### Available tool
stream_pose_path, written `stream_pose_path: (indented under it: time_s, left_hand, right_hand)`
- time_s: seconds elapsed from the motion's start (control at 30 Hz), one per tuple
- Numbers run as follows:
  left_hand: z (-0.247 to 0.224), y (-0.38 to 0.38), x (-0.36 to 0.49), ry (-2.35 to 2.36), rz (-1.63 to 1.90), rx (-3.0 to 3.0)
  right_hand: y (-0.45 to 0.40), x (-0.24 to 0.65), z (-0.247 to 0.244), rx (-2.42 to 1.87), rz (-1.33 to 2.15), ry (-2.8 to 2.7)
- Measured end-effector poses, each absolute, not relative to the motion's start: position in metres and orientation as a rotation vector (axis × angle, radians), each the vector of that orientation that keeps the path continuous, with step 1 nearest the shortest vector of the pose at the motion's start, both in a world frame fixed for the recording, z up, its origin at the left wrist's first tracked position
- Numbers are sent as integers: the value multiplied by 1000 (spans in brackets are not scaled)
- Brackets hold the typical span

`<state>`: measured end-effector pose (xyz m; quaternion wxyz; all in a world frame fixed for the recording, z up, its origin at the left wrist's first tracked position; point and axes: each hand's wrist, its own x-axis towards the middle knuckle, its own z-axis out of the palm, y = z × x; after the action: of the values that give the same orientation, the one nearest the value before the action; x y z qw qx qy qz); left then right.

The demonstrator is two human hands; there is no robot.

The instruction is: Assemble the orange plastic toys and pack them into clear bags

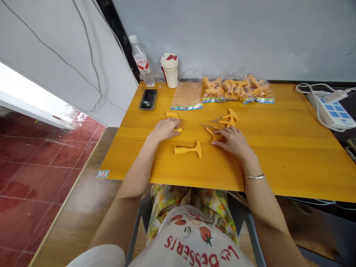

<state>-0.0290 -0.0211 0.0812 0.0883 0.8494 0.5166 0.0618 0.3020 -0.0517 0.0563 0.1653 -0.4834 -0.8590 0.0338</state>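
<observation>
Your right hand (232,141) lies on an orange plastic T-handle (214,135) with its fingers spread apart, and the hand covers part of the handle, so you cannot see all of it; a thin metal spiral shaft (207,126) points up and left from it. Just beyond your fingers, a second orange T-handled spiral tool (224,119) lies on the tabletop. Your left hand (165,129) has its fingers together and curved down, with the fingertips (175,127) beside a short ribbed yellow plastic piece (178,130), though whether they grip it is hard to tell. A matching ribbed piece (172,115) lies just beyond that hand. Between your hands and nearer you rests an orange T-handle with a ribbed shaft (188,150). Farther back are clear plastic bags packed with orange parts (236,89), a flatter clear bag (187,95), and a pixelated dark object (148,99) that cannot be made out. A water bottle (141,61) and a cream lidded cup (169,70) stand by the grey wall (222,37). All of this sits on a yellow wooden table (278,163), with a white power strip (332,111) at its right edge and red floor tiles (36,174) down to your left.
</observation>
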Motion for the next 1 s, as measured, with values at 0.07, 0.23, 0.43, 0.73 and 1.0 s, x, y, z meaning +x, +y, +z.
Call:
stream_pose_path:
  time_s: [0.07, 0.23, 0.43, 0.73, 1.0]
  left_hand:
    - [83, -22, -29, 1527, 185, 2541]
    - [94, -25, -27, 1497, 286, 2524]
    - [100, -70, -18, 1366, 412, 2500]
    - [58, -145, -1, 1478, 486, 2560]
    - [69, -166, 5, 1111, 826, 2078]
  right_hand:
    - [-51, 304, 55, -1406, 89, -2433]
    - [-49, 307, 55, -1396, 90, -2423]
    - [-46, 304, 57, -1258, 99, -2279]
    - [-71, 261, 59, -1163, 771, -1956]
    - [-154, 239, 70, -771, 1242, -1989]
